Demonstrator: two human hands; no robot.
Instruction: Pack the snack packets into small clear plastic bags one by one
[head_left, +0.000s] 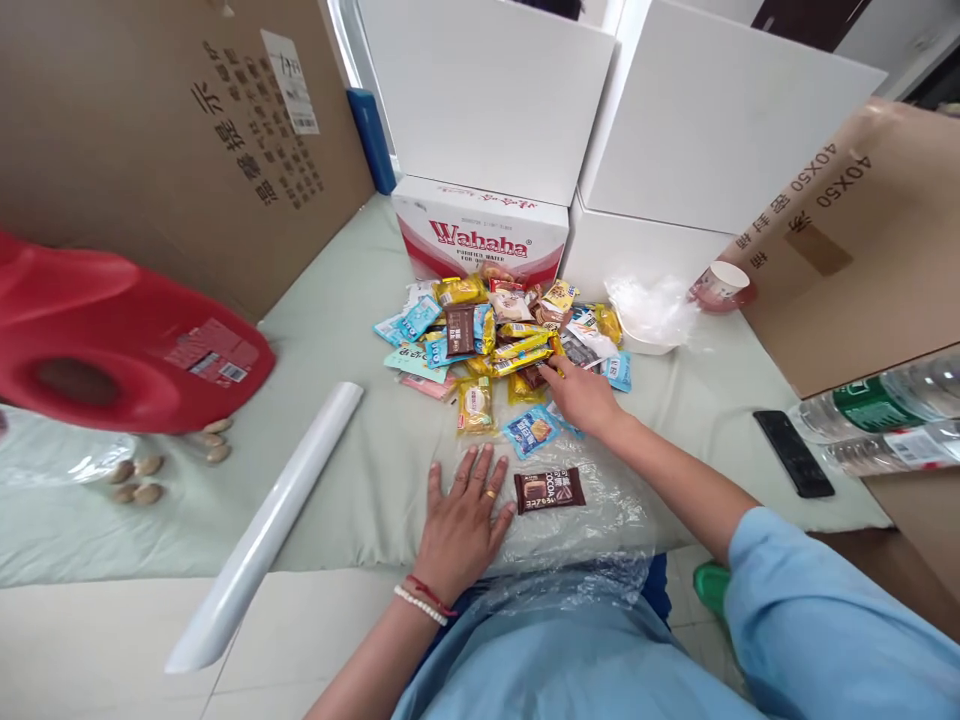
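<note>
My left hand (463,515) lies flat with its fingers spread, palm down on the green cloth at the left edge of a clear plastic bag (611,505). To its right, a brown cocoa snack pack (550,490) rests on the plastic. My right hand (585,395) reaches into the heap of wrapped snacks, its fingers pressed together at the end of a yellow-wrapped snack bar (523,358). Its fingertips are partly hidden among the wrappers. Just below are a blue snack pack (531,430) and a yellow biscuit pack (475,405). A dark brown pack (460,330) tops the heap.
A Wahaha carton (484,235) stands behind the heap. At left are a red jug (127,340), a white roll (277,510) overhanging the edge, and several walnuts (148,465). Rightward are a white bowl (649,340), paper cup (724,282), phone (793,453) and bottles (892,400).
</note>
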